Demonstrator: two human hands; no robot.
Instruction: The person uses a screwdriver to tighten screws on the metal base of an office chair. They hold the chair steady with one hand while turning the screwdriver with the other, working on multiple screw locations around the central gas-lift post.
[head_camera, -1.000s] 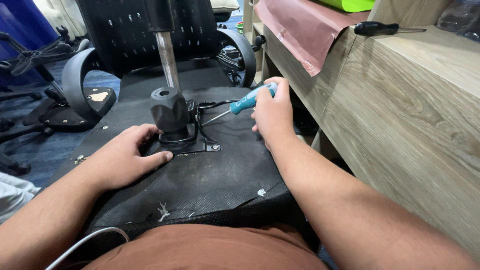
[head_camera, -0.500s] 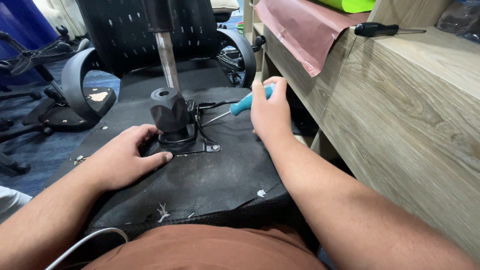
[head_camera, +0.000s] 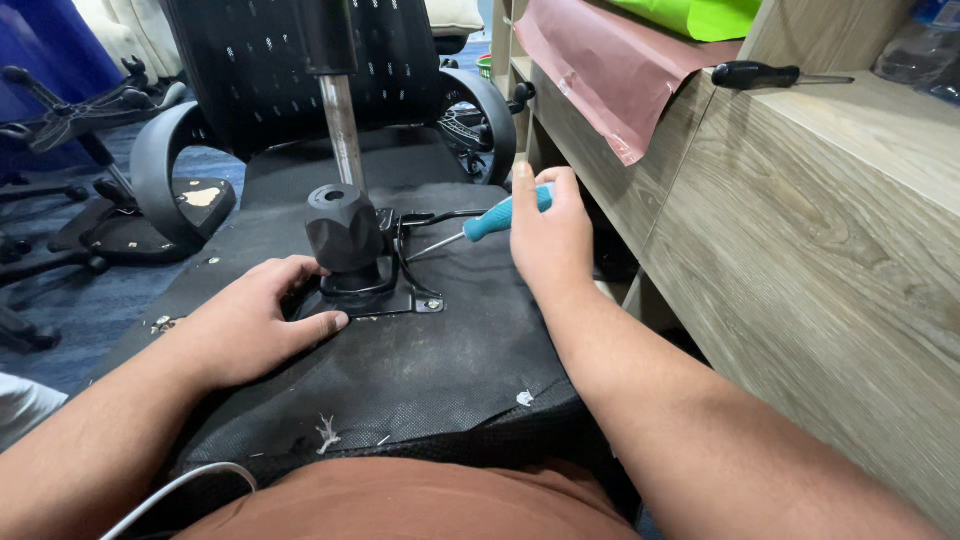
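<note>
An upturned chair seat (head_camera: 400, 370) with black fabric lies in front of me. A black metal mechanism (head_camera: 350, 250) with a flat plate is mounted at its middle. My left hand (head_camera: 255, 325) rests flat on the fabric, fingers touching the plate's left edge. My right hand (head_camera: 545, 235) grips a screwdriver with a teal handle (head_camera: 500, 217); its thin shaft points left and down toward the mechanism's right side.
A wooden desk (head_camera: 830, 250) stands close on the right, with a black-handled screwdriver (head_camera: 765, 75) and a reddish sheet (head_camera: 610, 70) on top. A black office chair (head_camera: 330, 80) with a chrome post stands behind the seat. Chair bases lie on the blue floor at left.
My right hand has drawn the screwdriver slightly to the right and up, away from the mechanism. My left hand stays on the seat.
</note>
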